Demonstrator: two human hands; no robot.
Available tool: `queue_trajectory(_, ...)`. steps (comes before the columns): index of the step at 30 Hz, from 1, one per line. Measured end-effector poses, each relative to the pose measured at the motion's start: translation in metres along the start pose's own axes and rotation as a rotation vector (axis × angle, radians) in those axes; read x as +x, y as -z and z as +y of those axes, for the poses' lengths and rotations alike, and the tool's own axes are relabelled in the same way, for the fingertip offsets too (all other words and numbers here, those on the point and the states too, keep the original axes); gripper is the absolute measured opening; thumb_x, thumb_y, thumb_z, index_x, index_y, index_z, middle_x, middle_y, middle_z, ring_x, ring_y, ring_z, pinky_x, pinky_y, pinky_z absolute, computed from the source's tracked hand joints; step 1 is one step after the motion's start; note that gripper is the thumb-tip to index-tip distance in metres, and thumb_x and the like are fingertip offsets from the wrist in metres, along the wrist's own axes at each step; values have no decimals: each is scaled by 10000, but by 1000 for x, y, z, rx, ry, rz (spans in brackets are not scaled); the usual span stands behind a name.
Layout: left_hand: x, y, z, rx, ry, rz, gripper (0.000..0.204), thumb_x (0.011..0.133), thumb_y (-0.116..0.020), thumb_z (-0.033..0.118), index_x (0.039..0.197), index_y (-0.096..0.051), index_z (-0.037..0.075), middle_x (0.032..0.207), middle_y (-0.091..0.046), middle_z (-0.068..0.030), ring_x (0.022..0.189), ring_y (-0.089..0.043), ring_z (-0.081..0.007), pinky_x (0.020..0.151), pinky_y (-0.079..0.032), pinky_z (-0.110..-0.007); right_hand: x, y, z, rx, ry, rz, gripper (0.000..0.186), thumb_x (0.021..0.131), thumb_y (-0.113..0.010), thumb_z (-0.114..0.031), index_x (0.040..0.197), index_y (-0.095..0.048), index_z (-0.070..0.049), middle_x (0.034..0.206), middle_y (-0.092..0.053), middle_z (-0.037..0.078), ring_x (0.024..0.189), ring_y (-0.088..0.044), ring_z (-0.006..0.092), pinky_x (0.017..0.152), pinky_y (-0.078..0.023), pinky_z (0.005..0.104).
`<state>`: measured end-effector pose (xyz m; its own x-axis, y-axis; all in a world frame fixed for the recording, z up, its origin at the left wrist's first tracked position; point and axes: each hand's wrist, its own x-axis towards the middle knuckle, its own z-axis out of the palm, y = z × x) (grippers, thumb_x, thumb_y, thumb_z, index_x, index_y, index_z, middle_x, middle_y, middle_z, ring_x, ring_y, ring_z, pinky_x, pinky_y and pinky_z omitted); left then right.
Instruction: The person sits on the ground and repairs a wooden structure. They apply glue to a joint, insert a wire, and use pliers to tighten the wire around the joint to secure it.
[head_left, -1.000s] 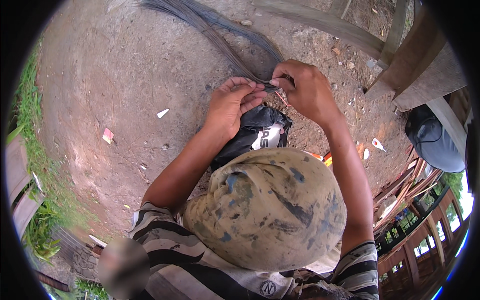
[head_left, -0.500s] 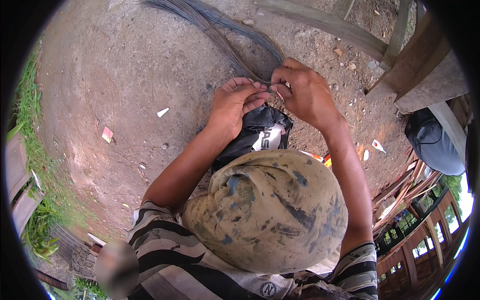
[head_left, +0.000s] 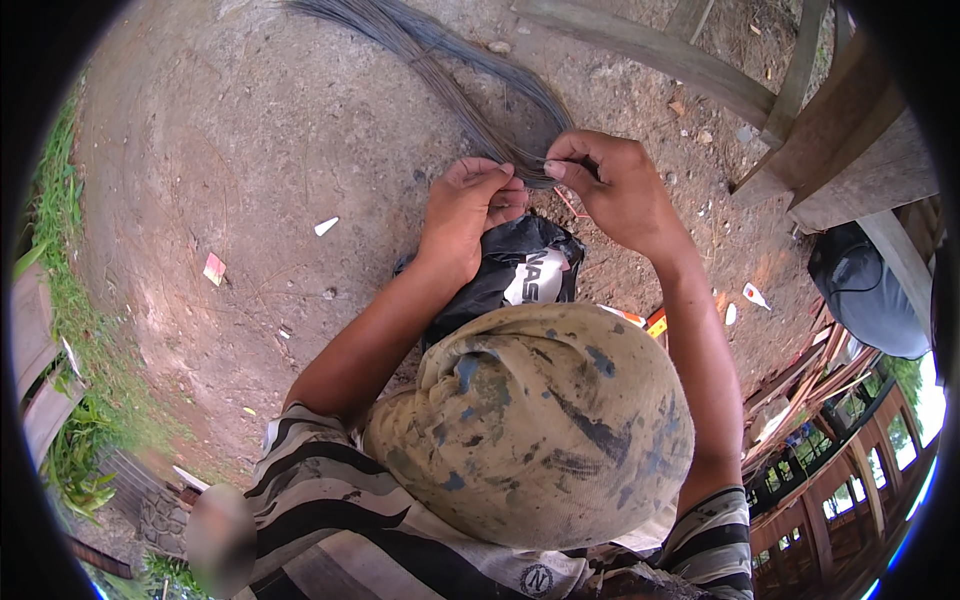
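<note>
- Left hand (head_left: 458,215): thumb and fingers look pinched on the near edge of the dark grey wire bundle (head_left: 462,98), pretty much where it bends.
- Right hand (head_left: 618,192): thumb and index fingertip pressed together on what I'd call a loose strand (head_left: 533,157), spanning the gap towards the left fingers.
- The bundle's bend sits right between both sets of fingers, with its two legs running off beyond them, up and to the left, over the bare ground (head_left: 250,120).
- Progress, best guess: at least one strand is lifted a bit clear at the bend. Nearly everything else is lying together, so most of the bundle looks unsorted.
- Black plastic bag (head_left: 468,288) is just on the near side of the fingers, partly under the left wrist. Thin red strip (head_left: 570,204) lies just below the right fingertips.
- Hard to make out: exactly which wires each hand has, since the fingertips cover the contact. Far end of the bundle runs out of view at the top, and the paint-stained cap (head_left: 540,430) blocks part of the bag. No clue what's inside it.
</note>
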<state>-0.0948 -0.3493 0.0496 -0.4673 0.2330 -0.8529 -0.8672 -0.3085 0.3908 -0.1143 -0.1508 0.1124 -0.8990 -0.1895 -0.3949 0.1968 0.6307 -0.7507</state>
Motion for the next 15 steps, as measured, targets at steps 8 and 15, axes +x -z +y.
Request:
queue_trajectory(8,55,7,49,582,-1015,500,695,935,-720,184,1475,-362,-68,1475,-415,-297,1416,-385,-409,1184,-308,-527,-12,1,-24,-282,111,110,101,946,-653,-116,937,-693,-24,912,-700,153,874,-687,390,761,-538,476)
queue_trajectory(15,142,13,104,1225,-1251,697,833,968,-633,296,1623,-224,-18,1698,-109,-309,1582,-10,-495,1267,-127,-591,-39,-8,1,-528,176,86,40,876,-638,-46,913,-637,-30,892,-666,143,935,-676,364,751,-544,476)
